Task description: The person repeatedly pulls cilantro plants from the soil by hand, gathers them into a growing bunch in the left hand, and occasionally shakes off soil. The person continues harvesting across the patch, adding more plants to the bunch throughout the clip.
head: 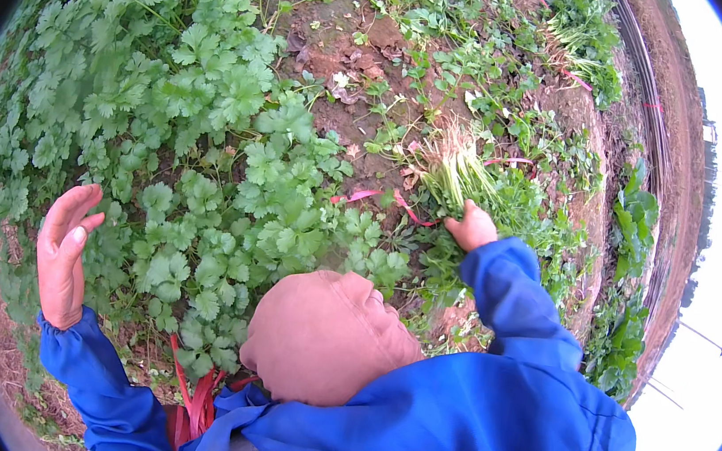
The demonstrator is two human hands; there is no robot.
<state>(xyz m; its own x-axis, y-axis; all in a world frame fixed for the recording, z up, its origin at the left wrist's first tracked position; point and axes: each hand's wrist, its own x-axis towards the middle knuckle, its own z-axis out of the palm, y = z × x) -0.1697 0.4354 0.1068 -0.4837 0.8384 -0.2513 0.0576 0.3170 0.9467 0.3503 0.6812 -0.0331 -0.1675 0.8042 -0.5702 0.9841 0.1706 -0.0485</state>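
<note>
My left hand (pixel 66 252) is raised over the leafy plants at the left, fingers slightly bent, holding nothing. At the right, my right hand (pixel 473 228) grips a bunch of celery-like greens (pixel 463 177) by its pale stems; its fingers are partly hidden in leaves. The bunch lies on the ground with its roots towards the top. Beside it runs a pink strip (pixel 364 196), and another pink strip (pixel 508 161) lies past the stems. More red-pink strips (pixel 200 404) hang at my waist. My knee in brownish cloth (pixel 321 338) is between my hands.
Dense leafy plants (pixel 170 83) fill the left side. Bare soil with scattered leaves (pixel 361 45) runs through the middle. A second bunch with roots (pixel 572 39) lies at the upper right, near long dark tubes or poles (pixel 650 91). Broad-leaved plants (pixel 636 213) grow at the right.
</note>
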